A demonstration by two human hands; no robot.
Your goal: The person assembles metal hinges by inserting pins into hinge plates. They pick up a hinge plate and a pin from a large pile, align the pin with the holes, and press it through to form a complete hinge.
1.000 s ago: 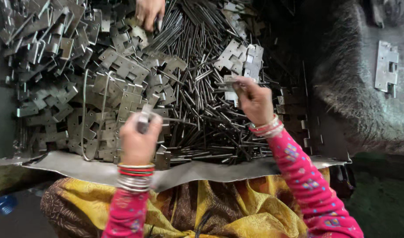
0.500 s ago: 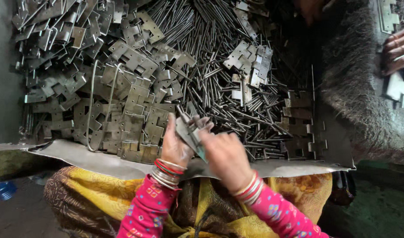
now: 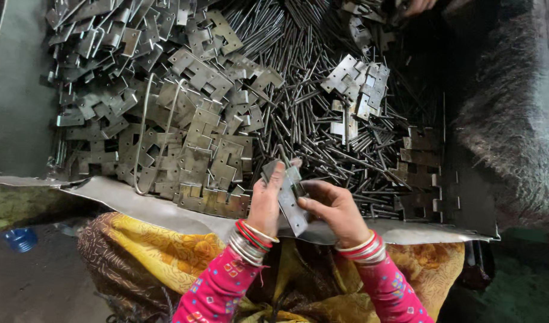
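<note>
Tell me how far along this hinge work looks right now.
Done: a small stack of joined hinges lies on the pins. In hand: the left hand and right hand together hold one hinge above the tray edge. Left: a big heap of loose hinge leaves and a spread of pins.

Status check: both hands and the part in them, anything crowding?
Left hand and right hand both gripping one hinge plate. Held above the tray edge. Pin pile and loose plates lie beyond, not touching.
</note>
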